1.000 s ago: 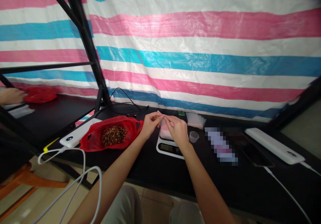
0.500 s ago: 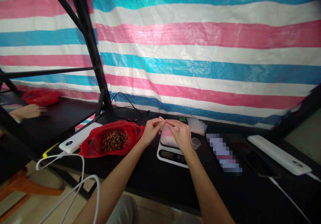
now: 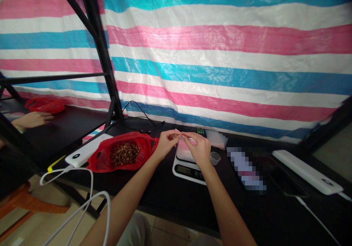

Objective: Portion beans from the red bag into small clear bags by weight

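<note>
Above the back of a white kitchen scale (image 3: 178, 177), my left hand (image 3: 167, 143) and my right hand (image 3: 198, 147) meet fingertip to fingertip. Both are closed in a pinch on a thin pale strip (image 3: 178, 131), too small for me to tell its kind. The scale's shiny plate (image 3: 183, 151) is partly covered by my right hand, and its display faces me. A red plastic bag (image 3: 95, 158) lies open left of my left hand, with brown nuts or seeds (image 3: 124, 155) inside. Just right of my right hand stands a small clear cup (image 3: 215, 158).
Behind the scale lie green batteries (image 3: 200, 131) and clear plastic bags (image 3: 217, 139). To the right are a phone (image 3: 244, 169), a dark phone (image 3: 288, 183) and a white power bank (image 3: 306, 172). Another white device (image 3: 88, 150) and a looping white cable (image 3: 92, 187) are left. A co-worker's hand (image 3: 34, 120) shows far left.
My hands keep their pinch in nearly the same place. The view has shifted very slightly, and the co-worker's hand has moved a little to the right.
</note>
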Tool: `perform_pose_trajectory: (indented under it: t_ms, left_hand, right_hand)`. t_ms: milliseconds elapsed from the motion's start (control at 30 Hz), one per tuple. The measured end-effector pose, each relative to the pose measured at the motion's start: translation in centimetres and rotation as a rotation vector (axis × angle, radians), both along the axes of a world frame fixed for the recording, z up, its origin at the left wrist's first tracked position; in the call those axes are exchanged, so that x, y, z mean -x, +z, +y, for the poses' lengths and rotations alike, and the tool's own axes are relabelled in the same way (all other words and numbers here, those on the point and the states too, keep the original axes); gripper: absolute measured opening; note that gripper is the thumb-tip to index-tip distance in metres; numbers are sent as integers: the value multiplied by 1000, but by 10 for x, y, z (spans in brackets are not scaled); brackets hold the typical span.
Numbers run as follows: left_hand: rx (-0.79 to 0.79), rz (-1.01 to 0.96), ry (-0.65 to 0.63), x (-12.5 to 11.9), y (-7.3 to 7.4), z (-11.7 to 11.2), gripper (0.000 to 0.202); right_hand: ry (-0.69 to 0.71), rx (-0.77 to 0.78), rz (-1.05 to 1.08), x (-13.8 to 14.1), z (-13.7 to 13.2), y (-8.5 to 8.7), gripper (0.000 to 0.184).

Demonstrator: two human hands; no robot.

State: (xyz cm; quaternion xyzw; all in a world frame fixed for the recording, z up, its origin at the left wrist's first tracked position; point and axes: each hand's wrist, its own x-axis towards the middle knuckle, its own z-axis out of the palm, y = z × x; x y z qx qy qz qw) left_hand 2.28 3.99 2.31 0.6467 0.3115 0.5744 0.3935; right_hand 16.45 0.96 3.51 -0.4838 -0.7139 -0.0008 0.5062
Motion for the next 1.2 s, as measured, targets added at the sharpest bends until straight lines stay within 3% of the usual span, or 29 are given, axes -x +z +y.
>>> perform_pose_trajectory:
  t_ms: [633,867,1067,1200]
  left_hand:
    - [-277,504,249,0,-1,-10,21]
    - [-299,576,275,-2,-1,-10,16]
    - [-289,607,365,-4,0,-13,11]
    - [-229,605,427,-3,2,-14,7]
  right_hand:
    - [-80,20,-185,2,-1,-6,17]
    - [-27,81,-99,0,2,-5,14]
    - [-108,93,80,-10,10,-4,18]
    - [4,95,119,-4,5,-3,18]
